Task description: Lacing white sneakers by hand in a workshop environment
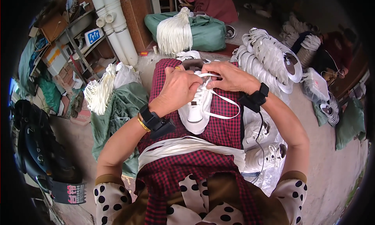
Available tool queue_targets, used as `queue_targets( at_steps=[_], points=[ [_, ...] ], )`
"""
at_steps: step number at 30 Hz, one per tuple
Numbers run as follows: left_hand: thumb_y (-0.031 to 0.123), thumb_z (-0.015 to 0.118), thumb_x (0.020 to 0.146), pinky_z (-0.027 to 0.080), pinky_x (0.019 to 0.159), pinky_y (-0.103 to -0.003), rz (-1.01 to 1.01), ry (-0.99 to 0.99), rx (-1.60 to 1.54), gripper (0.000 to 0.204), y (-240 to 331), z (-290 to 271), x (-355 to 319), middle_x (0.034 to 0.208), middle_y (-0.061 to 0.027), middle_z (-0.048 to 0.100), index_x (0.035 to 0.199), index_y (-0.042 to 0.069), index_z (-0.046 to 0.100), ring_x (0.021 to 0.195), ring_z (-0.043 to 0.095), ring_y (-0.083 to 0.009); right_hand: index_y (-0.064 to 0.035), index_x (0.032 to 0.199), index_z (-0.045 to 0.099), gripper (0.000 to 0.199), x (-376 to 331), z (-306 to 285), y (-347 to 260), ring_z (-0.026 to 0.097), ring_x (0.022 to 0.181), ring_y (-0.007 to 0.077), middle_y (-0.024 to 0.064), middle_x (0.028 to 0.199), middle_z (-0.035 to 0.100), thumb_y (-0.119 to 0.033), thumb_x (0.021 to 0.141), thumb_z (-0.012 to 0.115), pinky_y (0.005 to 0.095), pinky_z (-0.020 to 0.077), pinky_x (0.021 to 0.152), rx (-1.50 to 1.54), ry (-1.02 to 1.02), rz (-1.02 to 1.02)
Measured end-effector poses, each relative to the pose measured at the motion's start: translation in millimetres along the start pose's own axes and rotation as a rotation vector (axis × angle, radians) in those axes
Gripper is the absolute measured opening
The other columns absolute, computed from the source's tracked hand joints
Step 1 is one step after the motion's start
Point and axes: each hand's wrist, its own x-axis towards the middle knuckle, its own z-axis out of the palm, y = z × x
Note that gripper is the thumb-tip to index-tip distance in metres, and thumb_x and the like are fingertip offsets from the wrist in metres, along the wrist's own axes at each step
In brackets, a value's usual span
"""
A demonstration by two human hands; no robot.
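Note:
A white sneaker (194,115) rests on my lap, on a red-and-black checked apron (164,96), its toe pointing toward me. My left hand (177,86) is closed at the upper eyelets, its fingertips pressed together by the shoe's opening. There my right hand (228,77) pinches a flat white shoelace (230,116), which loops out to the right of the shoe and back. What exactly the left fingers hold is hidden behind them. Across my lap lies a bundle of white laces (187,147).
More white sneakers (265,156) stand at my right on clear plastic. Beyond them are stacked shoes (265,57). A green sack (211,33) ahead bears a lace bundle (175,31); another green sack (117,111) lies left. A dark scooter (37,147) stands far left.

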Motion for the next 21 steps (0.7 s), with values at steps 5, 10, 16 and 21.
queue_targets(
  at_steps=[5,10,16,21],
  points=[
    [0.012,0.07,0.077,0.033,0.078,-0.046,-0.136,-0.232,-0.097,0.004,2.9,-5.8,9.4,0.07,-0.0052,0.064,0.08,0.011,0.073,0.078,0.058,-0.0275,-0.0034,0.109,0.059,0.04,-0.8,0.2,1.0,0.062,0.088,0.0352,0.0175,0.093,0.064,-0.023,0.08,0.078,0.045,0.0454,0.077,0.019,-0.001,0.007],
    [0.007,0.073,0.077,0.042,0.068,-0.036,-0.107,-0.211,-0.187,0.002,-6.8,-15.3,13.2,0.063,-0.0041,0.061,0.075,0.008,0.072,0.06,0.054,-0.0205,-0.003,0.108,0.06,0.032,-3.5,4.0,7.5,0.062,0.089,0.0352,0.0181,0.095,0.064,-0.026,0.088,0.072,0.0453,0.0462,0.078,0.055,0.054,-0.079],
    [0.008,0.071,0.083,0.046,0.061,-0.029,-0.252,-0.365,-0.364,0.006,-11.3,-32.6,16.7,0.07,-0.0074,0.069,0.085,0.004,0.075,0.063,0.062,-0.0115,-0.0024,0.108,0.062,0.028,-5.1,1.1,4.4,0.061,0.09,0.0359,0.0183,0.095,0.065,-0.029,0.097,0.062,0.0456,0.0468,0.08,0.143,0.058,-0.047],
    [0.01,0.07,0.084,0.047,0.06,-0.032,-0.212,-0.341,-0.217,0.009,2.5,-22.3,16.3,0.066,-0.0077,0.067,0.083,0.001,0.073,0.059,0.06,-0.0137,-0.0021,0.109,0.063,0.032,-7.0,6.6,5.6,0.061,0.09,0.0356,0.0182,0.095,0.065,-0.032,0.098,0.059,0.0447,0.0471,0.08,0.137,0.084,-0.042]
  ],
)
